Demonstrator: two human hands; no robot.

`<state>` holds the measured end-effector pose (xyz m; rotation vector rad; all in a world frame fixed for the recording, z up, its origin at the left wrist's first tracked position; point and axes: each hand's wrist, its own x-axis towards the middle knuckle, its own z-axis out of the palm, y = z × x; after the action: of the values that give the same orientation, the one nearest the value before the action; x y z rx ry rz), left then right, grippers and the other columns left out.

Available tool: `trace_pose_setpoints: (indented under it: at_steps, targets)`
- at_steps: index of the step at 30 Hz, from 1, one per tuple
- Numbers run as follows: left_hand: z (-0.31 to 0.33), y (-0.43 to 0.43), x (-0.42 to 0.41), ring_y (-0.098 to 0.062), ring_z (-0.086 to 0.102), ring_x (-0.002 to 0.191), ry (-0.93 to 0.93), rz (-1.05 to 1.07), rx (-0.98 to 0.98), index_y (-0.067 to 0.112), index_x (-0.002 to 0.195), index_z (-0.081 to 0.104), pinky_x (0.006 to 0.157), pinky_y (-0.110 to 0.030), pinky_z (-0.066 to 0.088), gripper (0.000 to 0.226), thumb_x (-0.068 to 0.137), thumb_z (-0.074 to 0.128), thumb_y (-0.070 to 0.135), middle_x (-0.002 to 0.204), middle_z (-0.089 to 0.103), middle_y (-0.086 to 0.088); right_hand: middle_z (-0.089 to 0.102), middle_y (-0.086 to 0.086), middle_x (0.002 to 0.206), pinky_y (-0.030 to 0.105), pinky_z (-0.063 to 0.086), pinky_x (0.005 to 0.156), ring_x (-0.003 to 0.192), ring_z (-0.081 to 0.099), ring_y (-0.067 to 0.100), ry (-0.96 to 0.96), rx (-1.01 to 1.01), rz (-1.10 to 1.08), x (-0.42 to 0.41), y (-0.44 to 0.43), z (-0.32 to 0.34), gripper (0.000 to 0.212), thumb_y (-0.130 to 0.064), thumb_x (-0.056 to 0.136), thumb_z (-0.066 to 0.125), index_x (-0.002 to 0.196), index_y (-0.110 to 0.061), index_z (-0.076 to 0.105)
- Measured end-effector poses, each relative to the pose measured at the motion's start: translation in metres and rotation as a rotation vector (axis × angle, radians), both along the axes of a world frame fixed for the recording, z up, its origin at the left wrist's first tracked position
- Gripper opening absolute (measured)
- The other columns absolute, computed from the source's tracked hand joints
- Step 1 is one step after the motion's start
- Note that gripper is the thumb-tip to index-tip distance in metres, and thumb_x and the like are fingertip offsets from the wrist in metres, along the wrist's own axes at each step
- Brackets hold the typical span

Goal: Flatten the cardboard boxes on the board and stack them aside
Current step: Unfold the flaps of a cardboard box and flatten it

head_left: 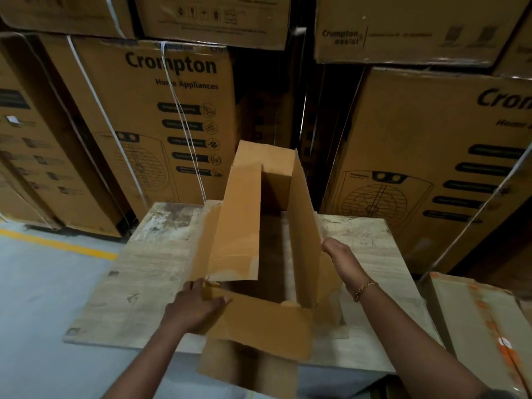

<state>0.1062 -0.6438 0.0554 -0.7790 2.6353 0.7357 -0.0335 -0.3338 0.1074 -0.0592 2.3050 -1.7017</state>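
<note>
Left hand [197,308] fingers in a pinch on box [243,220] near-flap edge; right hand [342,260] at right wall, fingers unclear.

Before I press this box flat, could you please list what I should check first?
1. Box empty: ok, nothing shows inside.
2. Left hand holding the near flap: ok.
3. Right hand gripping the right wall: cannot tell, its fingers are hidden.
4. Box fully on the board: not ok, the near flap overhangs the front edge.
5. Box flattened: not ok, both long walls stand up.
</note>
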Motion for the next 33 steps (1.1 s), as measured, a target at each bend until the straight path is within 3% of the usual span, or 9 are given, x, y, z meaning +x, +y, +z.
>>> trace_pose_setpoints:
  at_steps: [4, 7, 11, 19, 21, 23, 27, 30, 33]
  targets:
    - [-0.008, -0.013, -0.039, -0.033, 0.033, 0.143, -0.198, -0.144, 0.047, 0.023, 0.158, -0.002, 0.109, -0.043, 0.038, 0.125, 0.069, 0.064, 0.08, 0.164, 0.012, -0.008, 0.068, -0.006, 0.084, 0.029, 0.047, 0.065, 0.077, 0.065, 0.017, 0.007, 0.201, 0.074, 0.01, 0.015, 0.004, 0.013, -0.024, 0.094, 0.052, 0.09, -0.028, 0.064]
    - [-0.011, -0.019, -0.058, -0.033, 0.043, 0.134, -0.151, -0.193, 0.107, 0.022, 0.153, 0.005, 0.103, -0.043, 0.043, 0.131, 0.056, 0.075, 0.076, 0.153, 0.028, -0.009, 0.069, -0.002, 0.1, 0.032, 0.057, 0.061, 0.087, 0.068, 0.019, -0.032, 0.259, 0.044, 0.021, 0.02, -0.001, 0.026, -0.02, 0.092, 0.058, 0.113, -0.034, 0.058]
    - [-0.011, -0.015, -0.072, -0.031, 0.053, 0.12, 0.074, -0.098, 0.192, 0.021, 0.142, 0.025, 0.095, -0.044, 0.049, 0.113, 0.055, 0.067, 0.08, 0.136, 0.048, -0.007, 0.067, -0.001, 0.108, 0.036, 0.06, 0.059, 0.094, 0.066, 0.023, -0.072, 0.217, -0.072, 0.028, 0.019, -0.006, 0.04, -0.019, 0.089, 0.062, 0.126, -0.034, 0.055]
    - [-0.021, -0.02, -0.075, -0.031, 0.064, 0.092, 0.278, -0.105, 0.034, 0.013, 0.14, 0.044, 0.07, -0.034, 0.044, 0.053, 0.097, 0.044, 0.045, 0.108, 0.068, -0.013, 0.071, -0.007, 0.097, 0.037, 0.06, 0.062, 0.083, 0.07, 0.017, -0.025, 0.289, -0.098, 0.034, 0.0, 0.006, 0.037, -0.009, 0.089, 0.059, 0.107, -0.041, 0.06]
    - [-0.016, -0.033, -0.072, -0.034, 0.064, 0.082, 0.361, 0.057, 0.165, 0.005, 0.101, 0.068, 0.068, -0.042, 0.048, 0.044, 0.104, 0.041, 0.04, 0.089, 0.069, -0.017, 0.073, -0.008, 0.095, 0.035, 0.06, 0.061, 0.081, 0.072, 0.015, 0.003, 0.294, -0.094, 0.034, -0.004, 0.006, 0.038, -0.008, 0.088, 0.061, 0.109, -0.039, 0.063]
    - [-0.005, -0.044, -0.065, -0.034, 0.062, 0.071, 0.46, 0.211, 0.33, 0.002, 0.072, 0.063, 0.066, -0.043, 0.048, 0.055, 0.103, 0.043, 0.042, 0.073, 0.065, -0.018, 0.074, -0.008, 0.097, 0.029, 0.058, 0.062, 0.082, 0.073, 0.013, 0.016, 0.243, -0.087, 0.034, -0.012, 0.005, 0.039, -0.005, 0.088, 0.062, 0.111, -0.036, 0.065]
    - [0.037, -0.063, -0.053, -0.03, 0.055, 0.06, 0.633, 0.342, 0.443, 0.007, 0.06, 0.054, 0.058, -0.035, 0.034, 0.054, 0.1, 0.052, 0.043, 0.061, 0.056, -0.013, 0.075, -0.005, 0.1, 0.024, 0.057, 0.067, 0.087, 0.073, 0.014, 0.024, 0.095, -0.106, 0.037, -0.038, -0.003, 0.04, 0.003, 0.088, 0.062, 0.113, -0.028, 0.067]
    - [0.079, -0.069, -0.039, -0.031, 0.05, 0.052, 0.759, 0.283, 0.411, 0.006, 0.056, 0.051, 0.053, -0.033, 0.028, 0.055, 0.1, 0.054, 0.04, 0.051, 0.049, -0.012, 0.076, 0.003, 0.105, 0.037, 0.06, 0.077, 0.093, 0.073, 0.022, -0.028, -0.079, -0.154, 0.035, -0.05, -0.021, 0.042, 0.005, 0.088, 0.063, 0.119, -0.023, 0.065]
    - [0.113, -0.059, -0.018, -0.009, 0.04, 0.036, 0.875, 0.1, 0.343, 0.02, 0.054, 0.044, 0.04, -0.02, 0.024, 0.049, 0.098, 0.054, 0.039, 0.038, 0.041, 0.008, 0.074, 0.006, 0.111, 0.043, 0.058, 0.087, 0.101, 0.071, 0.025, -0.109, -0.146, -0.189, 0.036, -0.058, -0.044, 0.042, 0.001, 0.088, 0.066, 0.125, -0.019, 0.062]
